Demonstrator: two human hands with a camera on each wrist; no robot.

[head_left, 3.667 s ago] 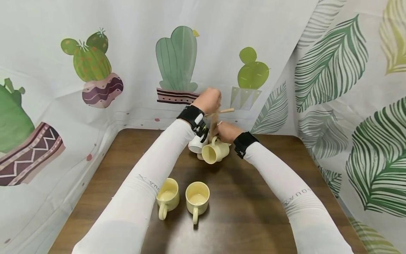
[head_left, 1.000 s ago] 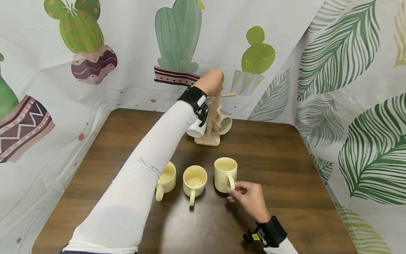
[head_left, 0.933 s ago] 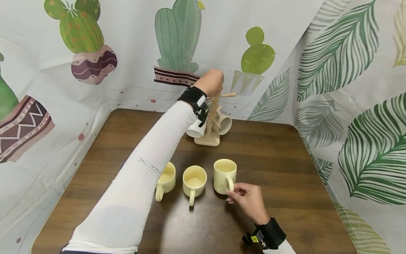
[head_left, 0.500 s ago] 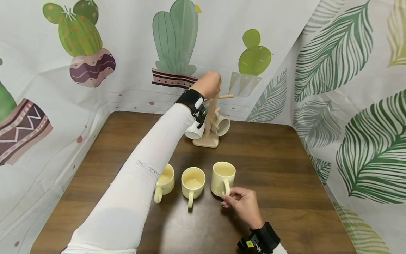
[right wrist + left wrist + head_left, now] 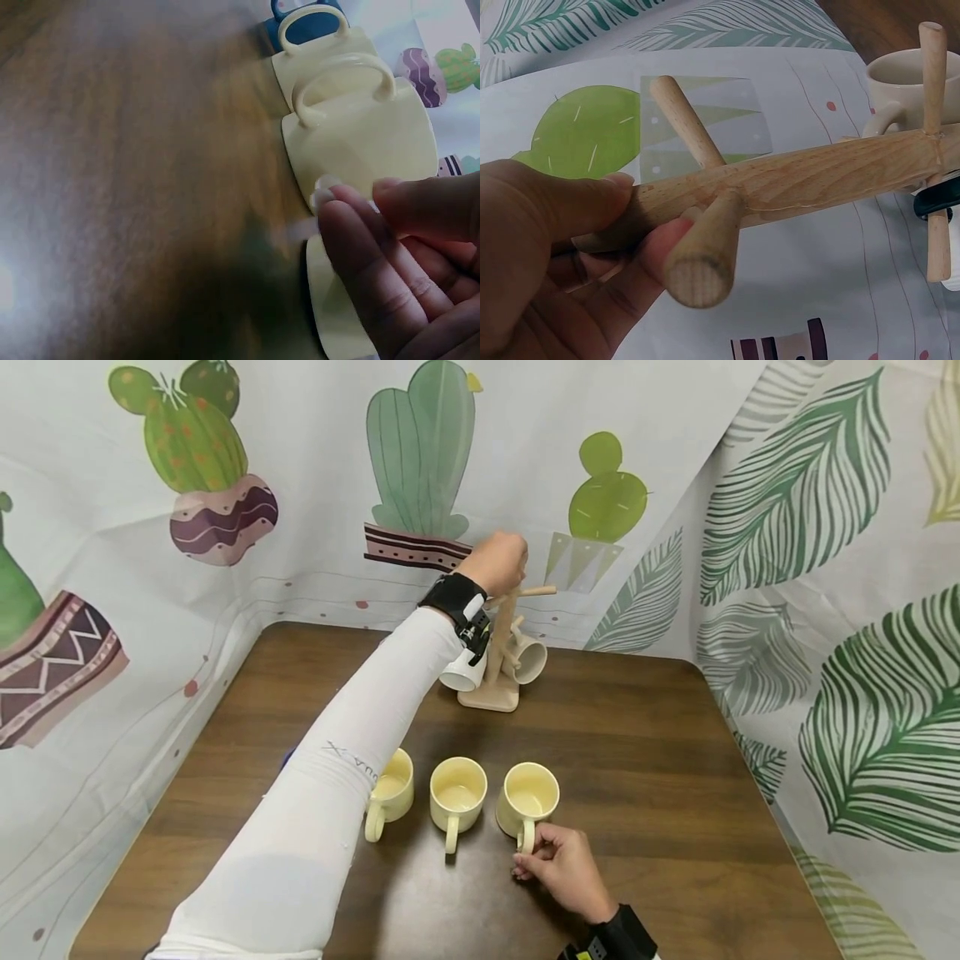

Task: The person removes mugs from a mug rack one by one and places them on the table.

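One right hand (image 5: 561,868) nearest, pinching handle (image 5: 527,837) of right-end yellow mug (image 5: 513,815), just levelled on table (image 5: 645,810) beside two other yellow mugs (image 5: 457,792), so placing looks nearly done; far back, left hand (image 5: 493,564) gripping top of wooden rack (image 5: 501,635), two mugs (image 5: 534,662) hanging there

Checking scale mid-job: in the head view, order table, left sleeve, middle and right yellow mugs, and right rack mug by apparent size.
1. Table
2. Left sleeve
3. Middle yellow mug, right yellow mug: too alike to rank
4. Right rack mug; farther off, true size unsure
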